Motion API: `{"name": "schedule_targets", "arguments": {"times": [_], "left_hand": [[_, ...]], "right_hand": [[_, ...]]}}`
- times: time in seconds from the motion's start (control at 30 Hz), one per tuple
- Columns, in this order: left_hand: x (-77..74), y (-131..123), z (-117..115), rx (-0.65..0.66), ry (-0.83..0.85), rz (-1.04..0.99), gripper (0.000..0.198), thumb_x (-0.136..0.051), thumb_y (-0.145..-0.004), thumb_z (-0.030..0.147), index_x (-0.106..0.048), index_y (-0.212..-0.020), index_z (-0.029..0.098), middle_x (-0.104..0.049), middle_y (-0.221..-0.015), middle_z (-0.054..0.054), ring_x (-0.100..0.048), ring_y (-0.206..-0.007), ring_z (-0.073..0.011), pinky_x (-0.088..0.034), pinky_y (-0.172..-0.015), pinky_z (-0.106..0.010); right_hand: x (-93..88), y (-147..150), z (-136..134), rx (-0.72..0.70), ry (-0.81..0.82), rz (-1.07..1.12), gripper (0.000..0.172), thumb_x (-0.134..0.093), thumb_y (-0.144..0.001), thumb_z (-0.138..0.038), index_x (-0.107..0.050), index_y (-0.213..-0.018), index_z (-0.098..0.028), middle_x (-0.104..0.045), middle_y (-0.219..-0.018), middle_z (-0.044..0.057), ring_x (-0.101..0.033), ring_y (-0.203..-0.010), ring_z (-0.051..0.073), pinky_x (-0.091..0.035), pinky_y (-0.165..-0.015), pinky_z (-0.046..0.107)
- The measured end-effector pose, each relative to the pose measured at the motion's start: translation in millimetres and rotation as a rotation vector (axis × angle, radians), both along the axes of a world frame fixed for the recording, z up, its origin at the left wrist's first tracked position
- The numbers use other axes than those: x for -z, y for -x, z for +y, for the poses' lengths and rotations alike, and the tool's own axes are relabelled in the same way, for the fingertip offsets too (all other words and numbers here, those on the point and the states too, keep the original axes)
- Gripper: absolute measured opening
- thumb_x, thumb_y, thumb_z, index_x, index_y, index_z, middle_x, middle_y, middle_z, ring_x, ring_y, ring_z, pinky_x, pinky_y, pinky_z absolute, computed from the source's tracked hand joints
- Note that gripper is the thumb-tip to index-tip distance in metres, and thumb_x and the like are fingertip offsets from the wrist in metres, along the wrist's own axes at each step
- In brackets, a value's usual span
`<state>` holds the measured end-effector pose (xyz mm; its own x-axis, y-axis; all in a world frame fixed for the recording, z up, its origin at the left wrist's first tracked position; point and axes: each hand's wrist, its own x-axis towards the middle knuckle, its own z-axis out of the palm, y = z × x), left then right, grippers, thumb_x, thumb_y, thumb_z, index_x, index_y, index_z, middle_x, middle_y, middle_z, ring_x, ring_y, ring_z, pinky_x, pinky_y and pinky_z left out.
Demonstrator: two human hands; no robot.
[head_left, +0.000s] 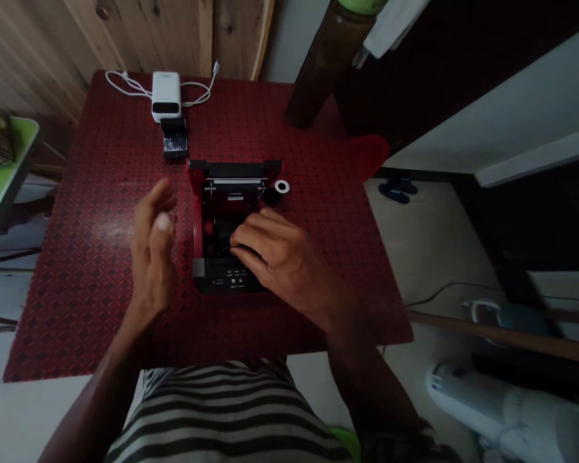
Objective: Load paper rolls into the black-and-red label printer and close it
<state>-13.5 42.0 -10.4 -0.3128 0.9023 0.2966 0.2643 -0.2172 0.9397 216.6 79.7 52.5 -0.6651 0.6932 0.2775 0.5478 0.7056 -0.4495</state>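
A red and black label printer [202,225] stands on the table with its lid raised and its inside showing. My right hand [282,254] reaches over its right side, fingers pinched together above the dark compartment; what they hold, if anything, is hidden. Inside, near those fingertips, lies a black roll [222,228], partly covered by the hand. My left hand [154,247] is raised left of the printer, apart from it, fingers loosely bent and holding nothing. A small dark roll with a white end ring [282,186] rests by the printer's right rear.
The red patterned table [101,257] bears a white power bank [166,93] with a white cable, and a black glossy ribbon roll [175,145] in front of it. A tall dark bottle with a green lid [313,71] stands at the back right.
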Motion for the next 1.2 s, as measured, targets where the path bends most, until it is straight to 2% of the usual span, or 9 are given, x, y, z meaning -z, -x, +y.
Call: {"name": "schedule_targets", "arguments": {"times": [0.1, 0.17, 0.27, 0.37, 0.47, 0.6, 0.73, 1.0, 1.2], "left_hand": [[-21.4, 1.2, 43.1, 0.086, -0.003, -0.029, 0.075, -0.039, -0.127, 0.073, -0.064, -0.173, 0.02, -0.073, -0.167, -0.009, -0.067, -0.162, -0.0347, -0.054, -0.126, -0.059], [-30.2, -3.6, 60.0, 0.083, 0.007, -0.07, 0.079, -0.04, -0.125, 0.078, -0.081, -0.151, 0.016, -0.084, -0.149, -0.011, -0.075, -0.148, -0.0345, -0.057, -0.122, -0.058], [-36.0, -13.0, 60.6, 0.013, -0.018, -0.142, 0.068, -0.067, -0.113, 0.083, -0.089, -0.112, 0.019, -0.089, -0.125, -0.011, -0.081, -0.132, -0.0335, -0.06, -0.12, -0.056], [-35.6, -16.2, 39.7, -0.001, 0.023, -0.144, 0.043, -0.094, -0.1, 0.067, -0.084, -0.093, 0.027, -0.088, -0.13, -0.007, -0.074, -0.149, -0.0343, -0.055, -0.133, -0.057], [-28.5, -13.5, 11.9, 0.007, 0.142, -0.187, 0.04, -0.101, -0.093, 0.058, -0.086, -0.117, 0.029, -0.083, -0.151, -0.006, -0.068, -0.16, -0.037, -0.052, -0.139, -0.061], [-15.4, -10.8, -16.9, 0.068, 0.401, -0.344, 0.08, -0.104, -0.086, 0.056, -0.076, -0.156, 0.03, -0.075, -0.168, -0.011, -0.067, -0.162, -0.0405, -0.054, -0.138, -0.061], [-12.6, -13.4, -27.5, 0.153, 0.532, -0.422, 0.081, -0.097, -0.092, 0.063, -0.077, -0.159, 0.024, -0.078, -0.164, -0.014, -0.07, -0.157, -0.043, -0.055, -0.136, -0.062], [-12.2, -14.3, -27.1, 0.141, 0.514, -0.4, 0.075, -0.096, -0.094, 0.058, -0.079, -0.159, 0.026, -0.083, -0.156, -0.012, -0.074, -0.151, -0.0407, -0.058, -0.131, -0.057], [-7.3, -14.8, -25.5, 0.109, 0.499, -0.399, 0.074, -0.097, -0.091, 0.059, -0.081, -0.154, 0.024, -0.082, -0.158, -0.012, -0.073, -0.153, -0.0416, -0.056, -0.133, -0.058]], "right_hand": [[7.0, -2.0, -18.2, 0.082, -0.155, 0.022, 0.033, -0.061, -0.12, -0.007, -0.08, -0.097, -0.021, -0.079, -0.096, 0.006, -0.07, -0.095, 0.023, -0.062, -0.089, 0.036], [12.0, -2.4, -28.8, 0.125, -0.263, 0.045, 0.032, -0.063, -0.118, -0.004, -0.08, -0.097, -0.02, -0.079, -0.092, 0.004, -0.07, -0.09, 0.021, -0.062, -0.085, 0.035], [18.6, -2.2, -41.5, 0.177, -0.396, 0.103, 0.03, -0.065, -0.117, -0.002, -0.081, -0.098, -0.018, -0.083, -0.094, 0.004, -0.071, -0.087, 0.019, -0.064, -0.081, 0.034], [23.3, -1.8, -51.6, 0.248, -0.487, 0.114, 0.025, -0.068, -0.116, -0.002, -0.083, -0.105, -0.02, -0.092, -0.123, 0.01, -0.08, -0.11, 0.024, -0.069, -0.094, 0.038], [27.3, -1.9, -56.7, 0.312, -0.511, 0.104, 0.022, -0.075, -0.114, -0.006, -0.083, -0.108, -0.025, -0.088, -0.152, 0.011, -0.078, -0.143, 0.029, -0.068, -0.113, 0.046], [32.7, -3.1, -53.6, 0.275, -0.423, 0.136, 0.02, -0.074, -0.116, -0.01, -0.082, -0.107, -0.026, -0.09, -0.149, 0.01, -0.083, -0.145, 0.027, -0.067, -0.121, 0.046], [33.3, -4.1, -50.4, 0.229, -0.344, 0.157, 0.018, -0.072, -0.116, -0.007, -0.083, -0.112, -0.02, -0.093, -0.138, 0.012, -0.088, -0.136, 0.027, -0.069, -0.119, 0.044], [27.2, -3.6, -54.9, 0.236, -0.241, 0.161, 0.016, -0.07, -0.118, -0.009, -0.083, -0.119, -0.017, -0.093, -0.138, 0.013, -0.087, -0.14, 0.027, -0.067, -0.123, 0.042], [33.0, -1.4, -54.1, 0.238, -0.243, 0.183, 0.015, -0.068, -0.12, -0.015, -0.082, -0.122, -0.019, -0.092, -0.14, 0.013, -0.087, -0.139, 0.028, -0.069, -0.121, 0.044]]}}
